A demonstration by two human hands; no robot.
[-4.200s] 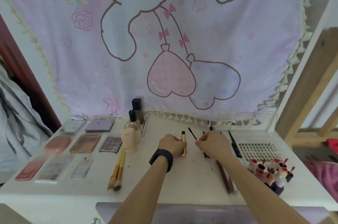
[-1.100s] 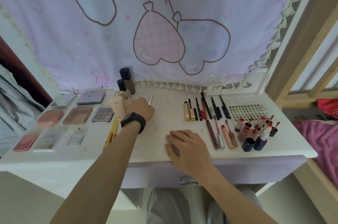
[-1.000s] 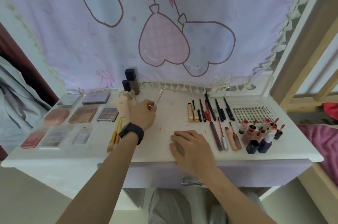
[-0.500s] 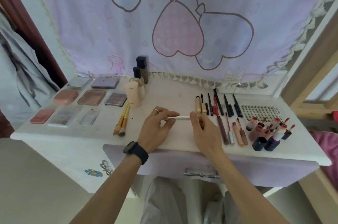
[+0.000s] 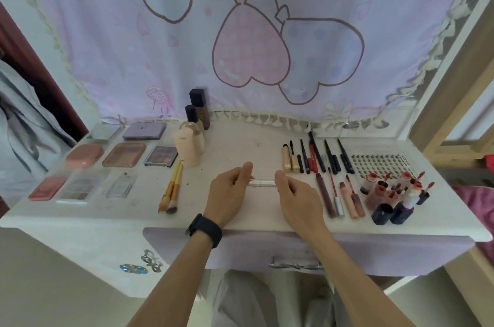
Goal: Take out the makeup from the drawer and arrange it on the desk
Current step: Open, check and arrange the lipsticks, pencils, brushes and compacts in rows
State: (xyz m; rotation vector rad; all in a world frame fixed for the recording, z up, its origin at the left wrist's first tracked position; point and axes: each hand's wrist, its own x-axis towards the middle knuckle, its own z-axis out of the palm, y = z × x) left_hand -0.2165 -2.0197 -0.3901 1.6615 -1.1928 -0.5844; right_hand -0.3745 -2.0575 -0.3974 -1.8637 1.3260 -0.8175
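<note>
Single head view, close above desk [image 5: 149, 209], facing forward-down toward curtain [image 5: 107, 40].

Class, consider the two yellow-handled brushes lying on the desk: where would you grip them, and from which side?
Probably pinch the yellow-handled brushes mid-handle, from above: they lie flat side by side, bristles at the near end, far tips close to the peach container.
</note>
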